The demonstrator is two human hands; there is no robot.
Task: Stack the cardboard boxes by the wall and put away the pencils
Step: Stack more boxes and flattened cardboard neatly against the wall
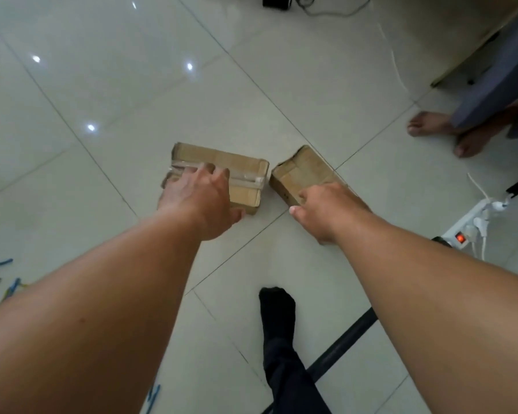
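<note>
Gripping the taped box (240, 165) is the left hand (201, 198); the right hand (326, 210) holds the small box (302, 171) just right of it.

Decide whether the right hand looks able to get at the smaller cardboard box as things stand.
Probably yes. The right hand touches the smaller box at its near end, nothing lies between them, and the taped box under the left hand sits slightly apart, leaving that side free.
</note>
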